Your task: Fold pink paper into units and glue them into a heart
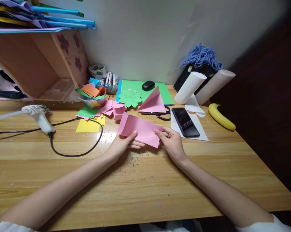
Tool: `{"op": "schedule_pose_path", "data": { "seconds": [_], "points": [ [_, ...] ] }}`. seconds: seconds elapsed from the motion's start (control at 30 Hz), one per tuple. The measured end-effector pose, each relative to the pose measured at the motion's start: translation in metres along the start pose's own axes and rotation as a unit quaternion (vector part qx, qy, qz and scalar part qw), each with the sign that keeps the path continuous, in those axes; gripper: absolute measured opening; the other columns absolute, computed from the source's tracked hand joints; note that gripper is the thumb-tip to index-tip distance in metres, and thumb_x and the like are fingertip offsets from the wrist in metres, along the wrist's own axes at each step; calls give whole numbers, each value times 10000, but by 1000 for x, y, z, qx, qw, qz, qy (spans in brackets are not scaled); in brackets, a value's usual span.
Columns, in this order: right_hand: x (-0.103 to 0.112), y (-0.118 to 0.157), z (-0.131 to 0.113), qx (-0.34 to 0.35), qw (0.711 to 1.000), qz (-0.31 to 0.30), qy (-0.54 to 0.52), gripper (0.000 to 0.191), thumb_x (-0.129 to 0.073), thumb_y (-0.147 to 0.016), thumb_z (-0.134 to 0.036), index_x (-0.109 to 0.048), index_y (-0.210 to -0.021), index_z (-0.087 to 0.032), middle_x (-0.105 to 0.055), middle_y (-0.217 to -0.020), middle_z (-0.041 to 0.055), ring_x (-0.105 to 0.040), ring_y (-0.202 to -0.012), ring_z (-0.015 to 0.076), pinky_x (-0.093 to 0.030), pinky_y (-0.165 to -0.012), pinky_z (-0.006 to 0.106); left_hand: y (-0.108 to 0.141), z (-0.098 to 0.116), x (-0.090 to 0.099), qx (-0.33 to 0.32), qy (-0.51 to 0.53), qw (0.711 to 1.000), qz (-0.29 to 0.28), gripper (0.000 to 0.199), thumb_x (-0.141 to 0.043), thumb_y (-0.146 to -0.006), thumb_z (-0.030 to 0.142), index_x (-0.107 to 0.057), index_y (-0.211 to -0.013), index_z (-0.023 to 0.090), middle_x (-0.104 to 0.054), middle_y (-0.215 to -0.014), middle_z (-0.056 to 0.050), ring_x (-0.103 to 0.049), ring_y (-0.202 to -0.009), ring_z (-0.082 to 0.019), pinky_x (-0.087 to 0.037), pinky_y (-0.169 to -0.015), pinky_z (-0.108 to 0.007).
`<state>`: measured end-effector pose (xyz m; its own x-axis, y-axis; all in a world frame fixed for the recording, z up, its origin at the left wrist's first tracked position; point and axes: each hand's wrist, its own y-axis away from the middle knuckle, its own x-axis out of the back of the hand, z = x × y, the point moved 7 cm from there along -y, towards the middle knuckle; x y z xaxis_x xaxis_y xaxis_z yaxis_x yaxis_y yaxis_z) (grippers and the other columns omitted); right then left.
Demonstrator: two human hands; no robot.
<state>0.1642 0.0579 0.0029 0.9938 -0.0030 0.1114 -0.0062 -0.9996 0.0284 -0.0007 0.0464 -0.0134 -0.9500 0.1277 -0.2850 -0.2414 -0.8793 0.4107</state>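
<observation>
A folded pink paper (143, 129) is held between my two hands above the wooden table. My left hand (125, 143) grips its left end, thumb on top and fingers underneath. At the right end, my right hand (171, 138) pinches the paper between thumb and fingers. Just behind it lie a pink folded paper shape (118, 110), a standing pink triangular piece (155, 102), a green paper flower (130, 98) and dark-handled scissors (166, 113).
A white glue gun (40, 119) with a looping black cable lies left, near a tub of paper scraps (94, 100). To the right are a phone (185, 122), a banana (221, 116) and white rolls (191, 87). A cardboard box (73, 61) stands back left.
</observation>
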Motion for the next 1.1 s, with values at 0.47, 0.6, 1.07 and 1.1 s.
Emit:
{"op": "schedule_pose_path", "data": {
  "seconds": [0.47,0.6,1.07,1.1],
  "points": [
    [14,-9,0,18,999,26,10,271,-615,-711,-419,-581,-762,-155,-538,-535,-26,-476,-473,97,-386,-456,218,-15,17,22,-34,-58,998,15,164,-515,-818,246,-551,-806,87,-697,-693,-115,-666,-633,-167,-549,-619,-262],
    [18,-10,-2,33,999,36,12,263,-613,-718,-413,-587,-788,-162,-571,-581,-7,-505,-516,111,-418,-493,235,-16,22,28,-55,-50,997,31,131,-495,-823,217,-543,-786,102,-698,-705,-103,-669,-675,-160,-543,-674,-266],
    [24,-12,-18,135,985,24,105,152,-613,-726,-324,-614,-784,-184,-646,-736,34,-608,-696,168,-492,-655,292,-11,33,27,-145,-93,985,26,244,-581,-751,311,-559,-891,112,-686,-803,-87,-655,-752,-176,-527,-723,-304],
    [26,-12,-20,147,982,28,117,147,-612,-728,-320,-616,-783,-183,-648,-737,35,-612,-700,173,-490,-666,299,-9,34,27,-149,-109,982,29,250,-614,-721,303,-571,-878,113,-685,-804,-84,-653,-754,-177,-527,-725,-304]
  ]
}}
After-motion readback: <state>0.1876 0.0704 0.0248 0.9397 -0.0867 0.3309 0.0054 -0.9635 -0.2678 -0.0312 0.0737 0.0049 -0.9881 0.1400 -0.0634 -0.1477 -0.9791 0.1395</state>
